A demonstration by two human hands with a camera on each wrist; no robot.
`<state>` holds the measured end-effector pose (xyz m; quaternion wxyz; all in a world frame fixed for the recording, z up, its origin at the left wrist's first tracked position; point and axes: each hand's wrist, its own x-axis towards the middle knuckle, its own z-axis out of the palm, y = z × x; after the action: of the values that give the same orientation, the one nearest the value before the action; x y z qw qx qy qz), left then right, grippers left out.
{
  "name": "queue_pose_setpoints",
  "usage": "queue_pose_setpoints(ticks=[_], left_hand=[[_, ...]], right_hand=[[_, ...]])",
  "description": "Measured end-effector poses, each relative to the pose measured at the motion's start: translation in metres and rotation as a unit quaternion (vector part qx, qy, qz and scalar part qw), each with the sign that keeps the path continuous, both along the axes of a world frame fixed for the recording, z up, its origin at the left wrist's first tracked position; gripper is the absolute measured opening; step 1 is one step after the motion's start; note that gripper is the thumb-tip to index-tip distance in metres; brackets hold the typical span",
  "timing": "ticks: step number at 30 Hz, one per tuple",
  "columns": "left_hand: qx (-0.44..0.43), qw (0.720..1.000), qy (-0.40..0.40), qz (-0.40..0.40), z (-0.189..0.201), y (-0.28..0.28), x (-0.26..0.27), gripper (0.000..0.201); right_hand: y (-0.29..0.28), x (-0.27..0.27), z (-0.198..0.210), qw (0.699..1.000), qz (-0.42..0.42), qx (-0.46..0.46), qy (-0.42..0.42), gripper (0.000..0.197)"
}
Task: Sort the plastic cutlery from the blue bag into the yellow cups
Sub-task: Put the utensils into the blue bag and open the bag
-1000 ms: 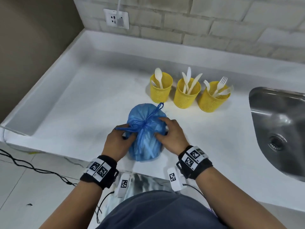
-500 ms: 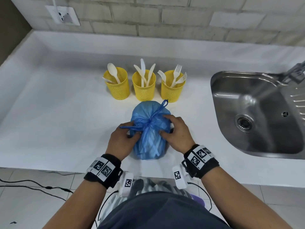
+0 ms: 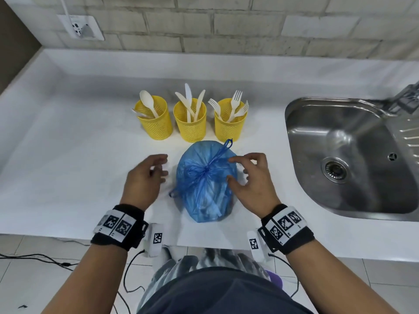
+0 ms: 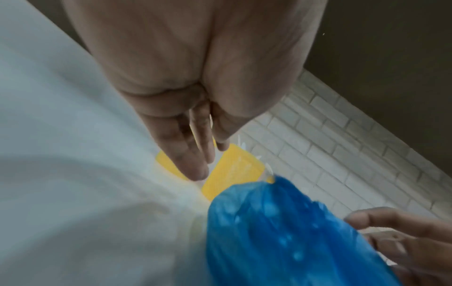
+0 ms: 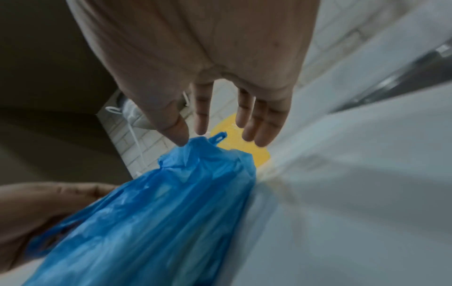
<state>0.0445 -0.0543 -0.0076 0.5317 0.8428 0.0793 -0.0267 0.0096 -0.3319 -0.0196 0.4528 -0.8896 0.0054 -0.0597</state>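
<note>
A knotted blue bag [image 3: 205, 180] lies on the white counter [image 3: 79, 166] in front of me, its ties drawn into a knot on top. My left hand [image 3: 145, 177] hovers just left of it, fingers relaxed, holding nothing. My right hand [image 3: 249, 177] hovers at the bag's right side with spread fingers, apart from the plastic or barely brushing it. Behind stand three yellow mesh cups: the left cup [image 3: 155, 121] holds spoons, the middle cup [image 3: 190, 122] knives, the right cup [image 3: 230, 120] forks. The wrist views show the blue bag [image 4: 281, 232] [image 5: 159, 212] beside straight fingers [image 4: 193, 154] [image 5: 259, 120].
A steel sink [image 3: 351, 155] is set into the counter at the right, with a tap [image 3: 405, 96] at its far corner. A brick wall with a socket [image 3: 81, 28] runs behind. The counter's front edge is at my wrists; cables lie on the floor [image 3: 34, 259].
Both hands have let go of the blue bag and drawn outward to its sides. The bag's ties now lie loose on top. The head view has swung to the right.
</note>
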Motion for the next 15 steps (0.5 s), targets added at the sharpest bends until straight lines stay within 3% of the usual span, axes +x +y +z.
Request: queue_pose_setpoints(ticks=[3, 7, 12, 15], left_hand=[[0.083, 0.991, -0.084, -0.068, 0.016, -0.011, 0.011, 0.027], [0.21, 0.939, -0.116, -0.248, 0.02, -0.037, 0.02, 0.038], [0.282, 0.91, -0.114, -0.281, 0.017, -0.056, 0.025, 0.017], [0.252, 0.924, -0.11, -0.266, 0.019, -0.057, 0.026, 0.008]], right_hand=[[0.008, -0.002, 0.011, 0.995, 0.015, -0.081, -0.063, 0.028], [0.027, 0.004, 0.012, 0.979, 0.043, -0.195, -0.049, 0.035], [0.041, 0.013, 0.001, 0.976, 0.033, -0.212, -0.04, 0.017], [0.039, 0.01, -0.002, 0.981, 0.029, -0.187, -0.047, 0.011]])
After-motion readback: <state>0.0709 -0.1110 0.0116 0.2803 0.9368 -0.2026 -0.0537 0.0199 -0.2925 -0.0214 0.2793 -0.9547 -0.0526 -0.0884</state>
